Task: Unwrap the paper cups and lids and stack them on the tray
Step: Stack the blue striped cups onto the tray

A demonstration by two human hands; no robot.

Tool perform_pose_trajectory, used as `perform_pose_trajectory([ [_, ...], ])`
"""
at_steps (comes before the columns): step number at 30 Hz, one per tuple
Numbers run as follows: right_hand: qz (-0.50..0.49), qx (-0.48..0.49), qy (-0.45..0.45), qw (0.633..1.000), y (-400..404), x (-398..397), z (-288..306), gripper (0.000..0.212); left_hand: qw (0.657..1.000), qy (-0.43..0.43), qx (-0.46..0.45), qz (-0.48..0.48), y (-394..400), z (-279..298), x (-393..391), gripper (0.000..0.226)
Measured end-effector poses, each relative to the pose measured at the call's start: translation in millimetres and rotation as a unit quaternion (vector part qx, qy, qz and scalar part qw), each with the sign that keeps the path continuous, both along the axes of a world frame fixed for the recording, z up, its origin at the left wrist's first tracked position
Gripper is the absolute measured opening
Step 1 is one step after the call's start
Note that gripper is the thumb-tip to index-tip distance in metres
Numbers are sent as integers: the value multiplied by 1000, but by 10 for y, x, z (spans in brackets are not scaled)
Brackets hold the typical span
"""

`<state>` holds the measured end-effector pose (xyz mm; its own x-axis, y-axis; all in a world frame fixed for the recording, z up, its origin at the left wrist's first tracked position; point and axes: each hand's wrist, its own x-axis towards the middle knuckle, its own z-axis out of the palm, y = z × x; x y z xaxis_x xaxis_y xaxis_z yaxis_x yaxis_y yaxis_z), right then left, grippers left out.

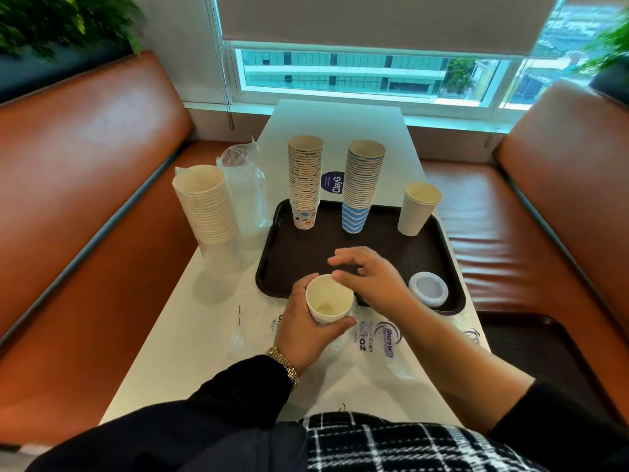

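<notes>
I have a small stack of white cups (328,303) in my left hand (308,327), just in front of the near edge of the dark tray (272,267). My fingers are wrapped round its side. My right hand (369,279) hangs over the rim with loose fingers, holding nothing. The clear wrapper (371,338) lies flat on the table under my hands, so I think these cups are unwrapped and ready to go on the tray. Next I should set them on a bare spot, near the lids (428,288), away from the tall patterned stack (305,178) and the blue stack (362,185).
</notes>
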<state>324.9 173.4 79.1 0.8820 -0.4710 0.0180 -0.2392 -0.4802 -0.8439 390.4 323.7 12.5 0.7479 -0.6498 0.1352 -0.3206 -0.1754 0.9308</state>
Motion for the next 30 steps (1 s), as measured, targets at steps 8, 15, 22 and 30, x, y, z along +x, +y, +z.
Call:
perform_pose_trajectory([
  [8, 67, -4, 13, 998, 284, -242, -89, 14, 1000, 11, 1, -11, 21, 19, -11, 90],
  [15, 72, 15, 2, 997, 333, -342, -151, 26, 1000, 2, 8, -9, 24, 33, -6, 85],
  [22, 35, 123, -28, 991, 389, -335, -226, 33, 1000, 0, 13, -7, 12, 27, -9, 84],
  [30, 8, 153, -82, 985, 378, -303, -192, 18, 1000, 21, 4, 4, -6, 61, -40, 84],
])
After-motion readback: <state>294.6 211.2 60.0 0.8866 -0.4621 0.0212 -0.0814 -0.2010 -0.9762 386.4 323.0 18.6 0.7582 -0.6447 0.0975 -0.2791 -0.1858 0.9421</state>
